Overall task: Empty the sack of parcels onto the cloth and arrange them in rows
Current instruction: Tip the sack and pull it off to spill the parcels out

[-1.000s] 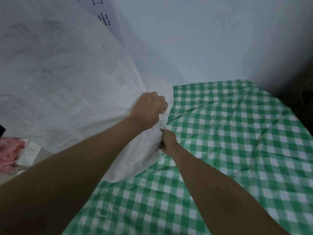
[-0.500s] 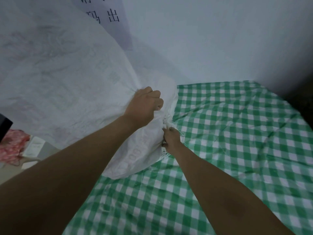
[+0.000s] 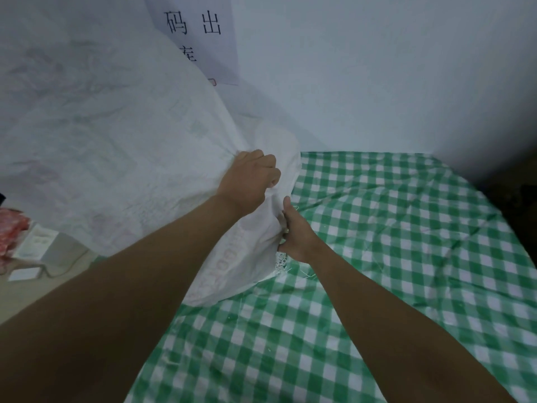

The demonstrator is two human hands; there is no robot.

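Observation:
A big white woven sack (image 3: 110,146) fills the left half of the view, its frayed mouth end lying on the edge of the green and white checked cloth (image 3: 392,242). My left hand (image 3: 250,181) grips a bunched fold of the sack near its mouth. Just below and to the right, my right hand (image 3: 293,234) pinches the frayed edge of the mouth. No parcels show; whatever the sack holds is hidden inside it.
A white wall rises behind the cloth, with a paper sign (image 3: 197,33) printed in black characters. Left of the cloth, on the floor, lie a red and white item (image 3: 11,234) and white paper slips (image 3: 35,245). A dark corner lies at far right.
The view has tilted up, showing more of the sign. Both hands keep their hold on the sack's mouth and have shifted only slightly.

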